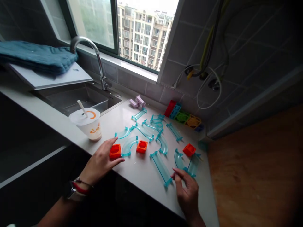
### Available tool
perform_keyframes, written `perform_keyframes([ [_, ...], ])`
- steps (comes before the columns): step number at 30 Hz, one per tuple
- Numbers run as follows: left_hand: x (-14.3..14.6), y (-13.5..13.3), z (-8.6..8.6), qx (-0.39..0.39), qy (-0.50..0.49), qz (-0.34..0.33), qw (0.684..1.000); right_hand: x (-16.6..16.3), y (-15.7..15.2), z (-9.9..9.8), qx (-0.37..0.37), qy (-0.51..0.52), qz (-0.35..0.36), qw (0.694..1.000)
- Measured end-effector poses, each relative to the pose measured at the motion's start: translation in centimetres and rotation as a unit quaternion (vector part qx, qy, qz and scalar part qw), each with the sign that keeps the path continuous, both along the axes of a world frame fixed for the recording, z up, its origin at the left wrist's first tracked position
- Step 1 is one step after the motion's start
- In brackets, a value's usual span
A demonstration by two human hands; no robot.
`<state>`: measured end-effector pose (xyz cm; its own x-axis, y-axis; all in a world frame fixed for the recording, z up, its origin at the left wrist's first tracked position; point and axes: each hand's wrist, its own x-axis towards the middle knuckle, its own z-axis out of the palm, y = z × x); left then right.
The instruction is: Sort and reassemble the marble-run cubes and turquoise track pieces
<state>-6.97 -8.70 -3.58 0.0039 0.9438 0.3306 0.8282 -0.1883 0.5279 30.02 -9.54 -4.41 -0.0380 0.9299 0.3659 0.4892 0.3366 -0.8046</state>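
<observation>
My left hand is open, with thumb and fingers spread on either side of an orange-red cube block with a round hole. I cannot tell whether they touch it. My right hand has its fingers curled together with nothing visible in them. Its fingertips are close to the near end of a straight clear-blue track piece. A curved track piece lies between the left block and a second orange-red block. Beyond my right hand are a third block and a wide track piece.
More clear-blue tracks lie across the white counter. Coloured blocks line the wall, with pale purple pieces at the back. A drink cup with straw stands left, beside the sink. Cables hang on the right.
</observation>
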Motion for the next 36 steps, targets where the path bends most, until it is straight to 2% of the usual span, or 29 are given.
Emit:
perform_keyframes([
  [3,0.3,0.4,-1.9,0.0,-0.074,0.003,0.997,-5.6,1.2,2.6,0.041,0.023,0.098,0.994],
  [5,0.5,0.4,-2.5,-0.004,-0.111,0.028,0.993,-9.7,1.6,3.8,0.04,0.046,0.169,0.984],
  [7,0.4,0.2,-2.6,-0.009,-0.132,0.044,0.99,-13.3,1.8,4.3,0.027,0.045,0.217,0.975],
  [9,0.0,-0.1,-2.6,-0.018,-0.147,0.038,0.988,-16.0,1.7,3.9,0.0,0.036,0.242,0.97],
  [13,-0.9,-0.6,-2.5,-0.043,-0.196,0.027,0.979,-18.5,1.9,1.5,-0.054,-0.009,0.22,0.974],
  [18,-1.3,-0.5,-2.2,-0.039,-0.271,0.061,0.96,-19.3,2.7,-1.4,-0.035,-0.098,0.159,0.982],
  [24,-1.6,0.0,-2.2,-0.011,-0.384,0.091,0.919,-20.4,2.8,-2.0,-0.002,-0.153,0.128,0.98],
  [28,-1.3,-0.3,-1.7,-0.017,-0.5,0.11,0.859,-20.6,2.9,-2.0,-0.01,-0.199,0.121,0.972],
  [30,-0.8,-0.4,-0.9,-0.015,-0.571,0.111,0.813,-20.6,2.8,-2.0,-0.02,-0.179,0.128,0.975],
  [34,1.4,0.6,2.1,-0.067,-0.745,0.034,0.663,-20.2,2.7,-1.3,-0.036,-0.102,0.144,0.984],
  [36,2.8,2.1,4.2,-0.084,-0.789,-0.005,0.608,-19.9,2.7,-0.3,-0.036,-0.085,0.158,0.983],
])
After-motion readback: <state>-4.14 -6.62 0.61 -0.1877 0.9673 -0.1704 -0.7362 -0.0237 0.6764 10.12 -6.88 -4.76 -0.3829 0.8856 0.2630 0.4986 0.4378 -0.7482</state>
